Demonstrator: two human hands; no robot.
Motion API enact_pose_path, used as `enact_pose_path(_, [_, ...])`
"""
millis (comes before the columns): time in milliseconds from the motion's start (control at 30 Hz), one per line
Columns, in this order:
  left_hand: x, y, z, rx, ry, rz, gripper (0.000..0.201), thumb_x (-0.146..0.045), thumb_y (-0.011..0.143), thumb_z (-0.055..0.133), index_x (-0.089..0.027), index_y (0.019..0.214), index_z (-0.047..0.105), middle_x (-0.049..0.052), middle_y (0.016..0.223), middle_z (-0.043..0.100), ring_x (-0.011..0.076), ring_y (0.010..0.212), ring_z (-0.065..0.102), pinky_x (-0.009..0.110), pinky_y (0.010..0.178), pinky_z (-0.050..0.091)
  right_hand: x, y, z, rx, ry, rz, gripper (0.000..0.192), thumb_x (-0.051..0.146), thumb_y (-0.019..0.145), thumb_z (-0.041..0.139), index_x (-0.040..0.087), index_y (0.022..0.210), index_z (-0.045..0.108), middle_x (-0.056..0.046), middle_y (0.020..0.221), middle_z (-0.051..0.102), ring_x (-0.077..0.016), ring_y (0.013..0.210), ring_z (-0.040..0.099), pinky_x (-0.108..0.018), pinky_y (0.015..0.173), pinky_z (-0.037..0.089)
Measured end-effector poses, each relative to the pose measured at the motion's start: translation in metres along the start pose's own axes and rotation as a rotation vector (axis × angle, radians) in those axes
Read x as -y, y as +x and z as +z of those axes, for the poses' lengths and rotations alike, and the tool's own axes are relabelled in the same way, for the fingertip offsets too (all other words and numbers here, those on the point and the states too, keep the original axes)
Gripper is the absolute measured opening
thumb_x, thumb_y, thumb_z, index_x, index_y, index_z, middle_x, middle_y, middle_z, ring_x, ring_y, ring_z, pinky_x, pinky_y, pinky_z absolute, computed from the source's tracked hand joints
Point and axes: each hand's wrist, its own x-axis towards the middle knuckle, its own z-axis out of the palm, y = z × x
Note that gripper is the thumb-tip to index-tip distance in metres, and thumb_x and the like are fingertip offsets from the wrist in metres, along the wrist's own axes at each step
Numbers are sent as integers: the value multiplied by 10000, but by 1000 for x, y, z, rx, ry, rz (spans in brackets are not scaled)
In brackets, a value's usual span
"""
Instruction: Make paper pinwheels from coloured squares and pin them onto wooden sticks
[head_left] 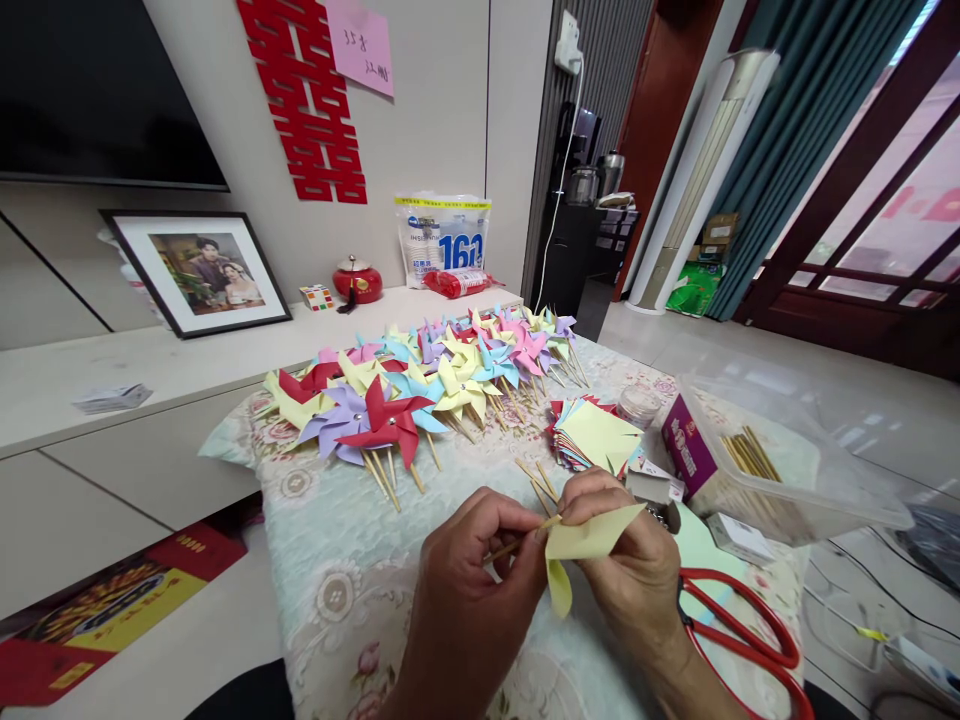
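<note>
Steadiness matters here: the left hand (472, 570) pinches a thin wooden stick (517, 545) while the right hand (630, 560) grips a folded pale-yellow paper piece (589, 540) just above the floral tablecloth (337, 560) (red-handled scissors (742, 640) lie beside), so the stick tip should probably meet the paper's centre squarely.

One head-worn view, looking forward and down, close over the bench (345, 590), wall straight ahead.
</note>
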Motion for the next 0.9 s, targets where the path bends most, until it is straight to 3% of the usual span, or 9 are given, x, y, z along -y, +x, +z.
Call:
enact_pose_path(267, [-8,3,-2,-3,81,172,116,-148,835,625,-196,745,681,13,704,636,142,629,593,239,566,453,-3,-3,-1,-6,3,-58,391,37,826,650,305,1108,689,-23,898,666,-206,845,605,-357,777,477])
enact_pose_path(500, [-13,1,-4,14,131,229,154,-128,834,612,-205,727,691,8,666,617,135,588,564,235,548,429,3,-1,-3,26,-67,-30,243,72,834,663,281,940,730,-23,871,622,-187,782,611,-311,683,470])
enact_pose_path(667, [-11,3,-6,82,78,127,173,-102,812,567,-204,797,706,23,735,645,156,648,595,251,584,443,6,3,-5,55,-85,-29,170,107,862,629,251,918,701,-21,821,636,-201,816,593,-324,728,462])
enact_pose_path(767, [-8,6,-9,148,5,30,262,-47,742,547,-214,839,723,24,774,664,168,696,610,252,618,456,4,3,-6,54,-62,86,106,157,888,634,243,898,695,-24,860,621,-190,823,583,-302,717,458])
enact_pose_path(900, [-1,7,-7,164,-188,-153,229,-63,664,595,-206,779,731,18,731,638,144,603,552,221,513,398,-3,3,-7,62,-8,285,92,248,888,657,215,805,680,-22,853,607,-179,798,570,-274,673,451])
